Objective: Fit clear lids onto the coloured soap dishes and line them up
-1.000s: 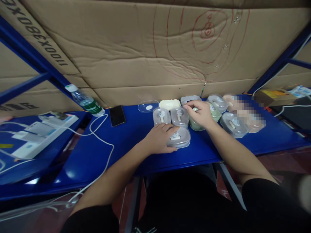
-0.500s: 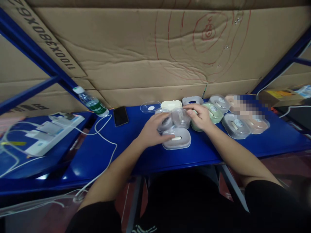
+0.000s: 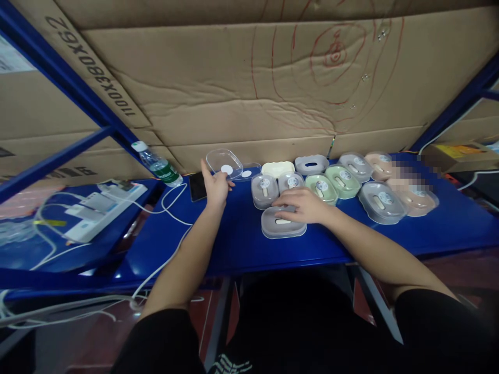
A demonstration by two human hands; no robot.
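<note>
Moved since the earlier frame: one clear lid, carried leftward and away from the clustered dishes, toward the cardboard.

Landmark: open grey dish, nearest the front edge of the tabletop; lidless, long axis running left to right, pale insert in its middle.

Right hand: the nearer of the two hands, reaching in from the dish's right; fingers loosely curved over its far side, thumb above its interior. Firm contact could not be told.

Two lidded grey dishes: side by side, just beyond the landmark.

Green dishes: beyond it and to its right, lidded.

Left hand: well to the landmark's left and beyond it, pinching the near edge of the clear lid, forefinger extended. The lid was tilted, its longer axis roughly left to right.

Phone: farther left of the landmark, beside the left hand.

Loose lid: beyond the landmark, to its left, partly behind the held one; whether the two touched could not be told.
</note>
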